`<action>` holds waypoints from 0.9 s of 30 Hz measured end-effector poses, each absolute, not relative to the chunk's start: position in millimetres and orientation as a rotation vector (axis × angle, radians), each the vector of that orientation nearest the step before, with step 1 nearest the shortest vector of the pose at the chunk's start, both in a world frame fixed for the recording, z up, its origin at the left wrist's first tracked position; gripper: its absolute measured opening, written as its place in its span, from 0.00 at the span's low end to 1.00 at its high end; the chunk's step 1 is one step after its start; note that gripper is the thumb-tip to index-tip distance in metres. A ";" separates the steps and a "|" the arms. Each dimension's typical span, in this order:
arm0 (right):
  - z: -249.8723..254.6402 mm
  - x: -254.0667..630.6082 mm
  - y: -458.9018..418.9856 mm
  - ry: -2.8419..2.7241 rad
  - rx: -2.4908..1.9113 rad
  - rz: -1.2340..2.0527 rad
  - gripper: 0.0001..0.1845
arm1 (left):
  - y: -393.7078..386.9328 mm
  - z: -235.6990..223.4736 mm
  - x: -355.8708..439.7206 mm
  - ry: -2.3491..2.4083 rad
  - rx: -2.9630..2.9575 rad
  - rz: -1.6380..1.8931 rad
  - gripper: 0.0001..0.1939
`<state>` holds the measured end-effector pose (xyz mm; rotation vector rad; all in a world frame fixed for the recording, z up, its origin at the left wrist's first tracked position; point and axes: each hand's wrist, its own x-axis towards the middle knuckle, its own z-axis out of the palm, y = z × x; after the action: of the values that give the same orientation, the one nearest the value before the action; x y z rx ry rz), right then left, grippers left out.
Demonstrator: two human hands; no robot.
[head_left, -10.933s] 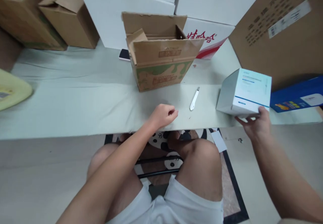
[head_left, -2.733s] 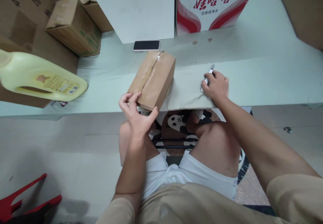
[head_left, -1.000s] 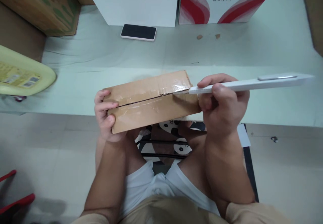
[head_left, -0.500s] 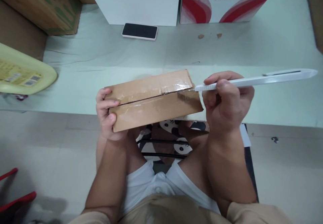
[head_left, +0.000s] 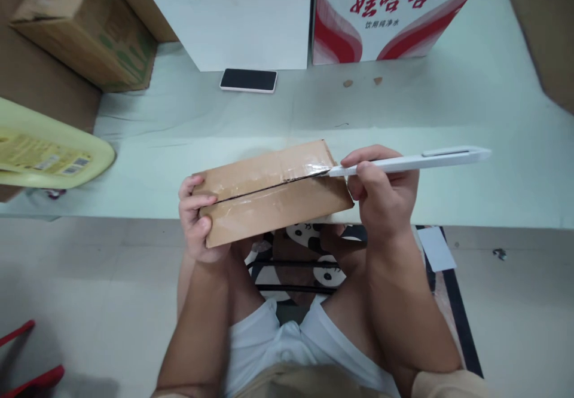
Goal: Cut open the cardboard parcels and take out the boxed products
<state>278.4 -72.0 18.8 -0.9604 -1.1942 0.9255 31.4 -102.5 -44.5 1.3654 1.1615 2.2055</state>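
Note:
A small brown cardboard box point(head_left: 278, 213) is tilted over the table's near edge, with clear tape along the seam between its flaps. My left hand point(head_left: 200, 227) grips its left end, fingers wrapped round the corners. In my right hand point(head_left: 388, 192), pinched between thumb and fingers, is a slim white pen-style utility knife point(head_left: 442, 157) with a clip. Its tip meets the right end of the taped seam; the blade itself is hidden. Part of the seam shows as a dark gap.
On the pale green table point(head_left: 426, 117) lie a phone point(head_left: 248, 80) and small brown scraps point(head_left: 348, 83). Behind stand a white box point(head_left: 242, 15) and a red-and-white carton point(head_left: 381, 21). A yellow bottle point(head_left: 54, 147) and cardboard boxes point(head_left: 89, 27) are at left.
The knife tip has moved left a little, further onto the seam at the box's right end, and my right hand is closer to the box. The view has shifted slightly.

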 end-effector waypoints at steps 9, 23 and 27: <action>18.4 304.9 -51.2 -0.799 -1.040 0.625 0.08 | -103.2 -42.2 28.1 1.158 1.393 2.166 0.12; 5.1 300.1 -57.9 -1.147 -1.240 0.745 0.13 | -25.8 -27.6 27.6 1.222 1.546 1.709 0.25; 6.8 306.4 -56.6 -1.038 -1.209 0.726 0.11 | -14.8 -26.0 34.8 1.368 1.493 1.854 0.31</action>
<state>306.4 -56.6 6.8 -1.2087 -1.0378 0.7263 34.8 -14.8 -26.0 1.4932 1.3680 1.8537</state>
